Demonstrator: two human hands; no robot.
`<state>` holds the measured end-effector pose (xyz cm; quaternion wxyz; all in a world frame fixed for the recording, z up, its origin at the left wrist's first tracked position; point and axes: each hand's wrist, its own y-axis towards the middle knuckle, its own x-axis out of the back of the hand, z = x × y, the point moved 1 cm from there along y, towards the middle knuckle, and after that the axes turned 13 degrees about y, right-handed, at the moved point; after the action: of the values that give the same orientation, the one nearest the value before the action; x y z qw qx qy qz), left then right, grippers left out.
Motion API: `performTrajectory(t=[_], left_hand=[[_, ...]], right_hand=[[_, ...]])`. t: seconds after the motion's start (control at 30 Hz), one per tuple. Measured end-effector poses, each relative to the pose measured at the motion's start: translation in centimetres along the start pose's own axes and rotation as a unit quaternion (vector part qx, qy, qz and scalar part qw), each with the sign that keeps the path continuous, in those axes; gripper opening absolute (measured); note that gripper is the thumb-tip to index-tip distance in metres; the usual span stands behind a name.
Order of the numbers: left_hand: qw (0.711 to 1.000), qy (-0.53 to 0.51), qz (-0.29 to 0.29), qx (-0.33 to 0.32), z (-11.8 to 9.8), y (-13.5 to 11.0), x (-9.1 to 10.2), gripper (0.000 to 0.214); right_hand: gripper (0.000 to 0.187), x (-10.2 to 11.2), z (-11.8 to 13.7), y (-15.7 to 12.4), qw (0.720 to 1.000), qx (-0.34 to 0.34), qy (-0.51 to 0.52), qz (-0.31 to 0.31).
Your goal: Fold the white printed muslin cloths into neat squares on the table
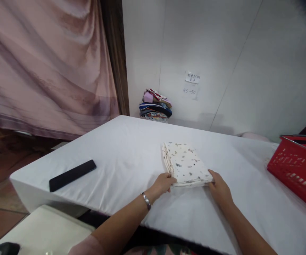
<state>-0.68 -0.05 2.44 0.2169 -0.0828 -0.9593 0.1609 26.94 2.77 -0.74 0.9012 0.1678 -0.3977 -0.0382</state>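
Observation:
A folded white cloth (186, 161) printed with small grey and brown motifs lies in several layers on the white-covered table (121, 141). At its near left corner, my left hand (163, 182) pinches the layers between thumb and fingers; a silver bracelet sits on that wrist. My right hand (219, 186) grips the near right corner, thumb on top and fingers beneath. The near edge of the cloth looks slightly raised from the table, while its far part appears to rest on it.
A long black flat object (73, 175) lies on the table's left. A red plastic basket (296, 170) stands at the right edge. Behind the table is a stack of folded fabrics (155, 105) against the wall. A pink curtain (43, 63) hangs at left.

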Motion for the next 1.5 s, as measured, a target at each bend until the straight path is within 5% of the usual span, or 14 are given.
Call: performTrajectory(t=[0.33,0.53,0.73,1.0,1.3,1.5], left_hand=[[0.994,0.071,-0.064,-0.047,0.6,0.1,-0.8,0.021],[0.994,0.082,-0.065,-0.02,0.7,-0.1,-1.0,0.02],[0.997,0.023,-0.061,-0.033,0.5,-0.7,-1.1,0.02],[0.998,-0.015,-0.062,-0.013,1.1,-0.7,-1.3,0.053],[0.997,-0.026,-0.052,-0.044,1.5,-0.6,-1.2,0.05],[0.999,-0.026,-0.009,-0.033,1.4,-1.1,-0.3,0.063]], right_hand=[[0.055,1.2,-0.2,0.5,0.998,0.011,-0.002,0.065],[0.052,1.3,5.9,1.2,0.99,0.086,0.098,0.055],[0.051,-2.1,11.2,2.9,0.976,0.152,0.12,0.103],[0.052,-6.8,10.1,3.1,0.956,0.111,0.006,0.272],[0.04,-6.2,11.1,2.1,0.965,0.15,0.118,0.181],[0.04,-6.6,11.3,0.9,0.954,0.194,0.11,0.2]])
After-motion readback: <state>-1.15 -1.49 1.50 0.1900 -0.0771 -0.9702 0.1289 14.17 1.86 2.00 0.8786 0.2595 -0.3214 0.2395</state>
